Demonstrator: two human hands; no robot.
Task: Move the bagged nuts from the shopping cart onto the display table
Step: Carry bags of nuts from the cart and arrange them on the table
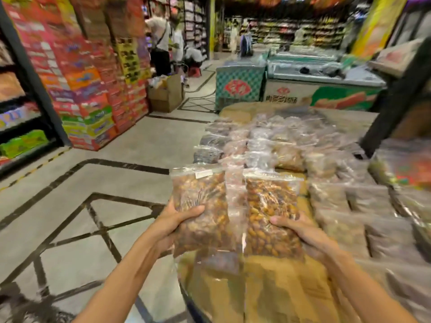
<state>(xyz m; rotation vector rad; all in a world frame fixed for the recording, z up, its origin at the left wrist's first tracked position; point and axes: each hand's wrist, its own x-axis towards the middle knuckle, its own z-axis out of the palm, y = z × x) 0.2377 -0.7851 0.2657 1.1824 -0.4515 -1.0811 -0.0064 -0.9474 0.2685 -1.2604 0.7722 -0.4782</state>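
Two bags of nuts are held upright over the near end of the table (268, 297): the left bag (200, 206) in the left hand (177, 220), the right bag (270, 213) in the right hand (300, 229), fingers clamped on each. Lower them flat onto the bare wood just before the rows of bags (291, 155), edges aligned; the cart is out of view.

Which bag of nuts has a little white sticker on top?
The bag in the left hand; the right hand's bag shows none.
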